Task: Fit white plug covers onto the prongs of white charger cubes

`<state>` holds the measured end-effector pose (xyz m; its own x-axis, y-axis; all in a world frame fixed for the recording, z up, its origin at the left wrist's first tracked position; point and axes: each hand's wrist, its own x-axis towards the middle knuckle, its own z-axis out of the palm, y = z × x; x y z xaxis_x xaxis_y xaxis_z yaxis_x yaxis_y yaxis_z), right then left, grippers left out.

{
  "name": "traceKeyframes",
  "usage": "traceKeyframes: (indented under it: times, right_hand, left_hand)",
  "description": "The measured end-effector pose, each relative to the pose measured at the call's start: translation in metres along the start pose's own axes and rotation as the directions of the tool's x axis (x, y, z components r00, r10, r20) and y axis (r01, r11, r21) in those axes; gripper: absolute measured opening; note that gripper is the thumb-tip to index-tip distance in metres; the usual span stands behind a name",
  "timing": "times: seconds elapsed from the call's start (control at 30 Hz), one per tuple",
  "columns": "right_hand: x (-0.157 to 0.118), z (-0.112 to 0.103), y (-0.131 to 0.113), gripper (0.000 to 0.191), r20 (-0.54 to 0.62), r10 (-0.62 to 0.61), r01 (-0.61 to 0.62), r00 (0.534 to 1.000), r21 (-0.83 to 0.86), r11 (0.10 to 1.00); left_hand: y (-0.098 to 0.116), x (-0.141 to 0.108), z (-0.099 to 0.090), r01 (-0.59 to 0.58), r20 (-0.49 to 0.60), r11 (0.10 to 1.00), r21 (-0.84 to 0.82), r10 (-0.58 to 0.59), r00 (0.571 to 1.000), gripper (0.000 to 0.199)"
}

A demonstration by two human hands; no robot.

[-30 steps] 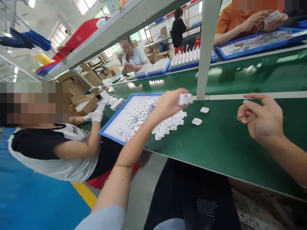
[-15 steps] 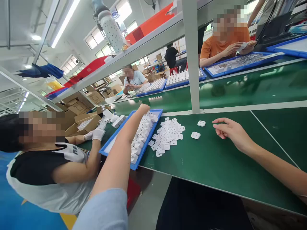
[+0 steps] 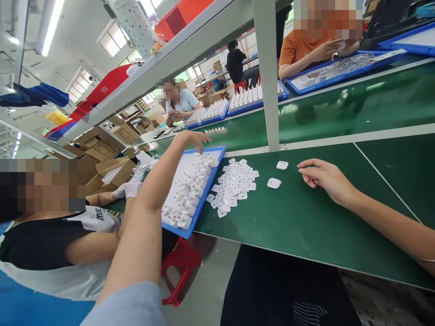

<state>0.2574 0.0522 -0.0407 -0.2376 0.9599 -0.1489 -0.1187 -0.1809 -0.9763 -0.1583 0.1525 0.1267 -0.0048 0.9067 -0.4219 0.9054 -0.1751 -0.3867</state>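
Hold plugs (image 3: 193,199), left of frame centre, likely light and stiff, by their sides, with left hand (image 3: 195,137) spread near their upper end, right hand (image 3: 322,177) loosely parted beside 2 caps (image 3: 273,183).

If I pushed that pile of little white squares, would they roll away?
The white squares probably wouldn't roll, since they look flat. The pile would likely slide apart, because they overlap loosely. Each seems small and thin, so maybe light.

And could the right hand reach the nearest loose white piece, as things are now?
Probably yes: the right hand looks empty, close beside the white piece, and nothing visible stands between them.
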Motion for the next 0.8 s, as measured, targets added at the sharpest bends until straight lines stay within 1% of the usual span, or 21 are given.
traceKeyframes:
  times: [0.03,0.07,0.1,0.13,0.17,0.2,0.23,0.3,0.37,0.43,0.53,0.63,0.7,0.73,0.8]
  right_hand:
    - [0.000,0.001,0.000,0.033,-0.001,-0.002,0.002,1.000,0.004,1.000]
    - [0.000,0.001,-0.001,0.032,-0.002,-0.005,0.005,1.000,0.007,1.000]
    - [0.000,0.002,-0.001,0.031,-0.002,-0.010,0.010,1.000,0.009,1.000]
    - [0.000,0.002,-0.001,0.031,-0.001,-0.015,0.015,1.000,0.013,1.000]
    - [0.000,0.002,-0.002,0.031,0.001,-0.022,0.022,1.000,0.019,1.000]
    - [0.000,0.002,-0.002,0.031,0.001,-0.028,0.028,1.000,0.026,0.999]
    - [0.000,0.002,-0.002,0.031,-0.001,-0.034,0.034,0.999,0.033,0.999]
    - [0.001,0.001,-0.003,0.032,-0.004,-0.050,0.050,0.999,0.046,0.998]
    - [0.002,-0.001,-0.004,0.033,-0.017,-0.063,0.064,0.998,0.046,0.997]
    - [0.002,-0.004,-0.005,0.032,-0.038,-0.068,0.069,0.997,0.034,0.997]
    - [0.003,-0.008,-0.005,0.030,-0.054,-0.062,0.064,0.997,0.035,0.997]
    - [0.007,-0.008,-0.003,0.030,-0.046,-0.056,0.059,0.997,0.061,0.996]
    - [0.010,-0.003,-0.003,0.030,-0.041,-0.058,0.060,0.997,0.066,0.996]
    - [0.010,0.000,-0.006,0.030,-0.045,-0.063,0.066,0.997,0.064,0.996]
    - [0.004,0.004,-0.018,0.030,-0.079,-0.100,0.105,0.992,0.060,0.993]
  left_hand:
    - [0.006,-0.003,0.003,-0.054,0.047,0.998,-0.039,0.056,0.997,0.082]
    - [0.014,-0.005,0.007,-0.106,0.090,0.991,-0.083,0.114,0.989,0.086]
    - [0.021,-0.006,0.012,-0.147,0.120,0.982,-0.122,0.161,0.980,0.082]
    - [0.027,-0.005,0.016,-0.170,0.131,0.975,-0.145,0.190,0.973,0.073]
    - [0.032,-0.004,0.019,-0.175,0.123,0.973,-0.151,0.194,0.973,0.062]
    - [0.034,-0.002,0.021,-0.162,0.095,0.977,-0.140,0.176,0.980,0.053]
    - [0.033,0.001,0.020,-0.144,0.061,0.981,-0.128,0.152,0.986,0.047]
    - [0.029,0.006,0.013,-0.094,-0.016,0.989,-0.111,0.093,0.996,0.047]
    - [0.025,0.011,0.004,-0.035,-0.058,0.994,-0.103,0.030,0.998,0.048]
    - [0.027,0.015,0.000,0.008,-0.020,0.994,-0.105,-0.010,1.000,0.043]
    - [0.041,0.019,0.003,0.048,0.114,0.990,-0.130,-0.033,0.993,0.031]
    - [0.054,0.019,0.003,0.097,0.210,0.982,-0.160,-0.062,0.976,0.027]
    - [0.060,0.016,-0.005,0.122,0.214,0.977,-0.173,-0.084,0.973,0.027]
    - [0.063,0.014,-0.013,0.123,0.189,0.976,-0.177,-0.089,0.978,0.028]
    - [0.075,0.008,-0.033,0.081,0.082,0.978,-0.192,-0.066,0.994,0.037]
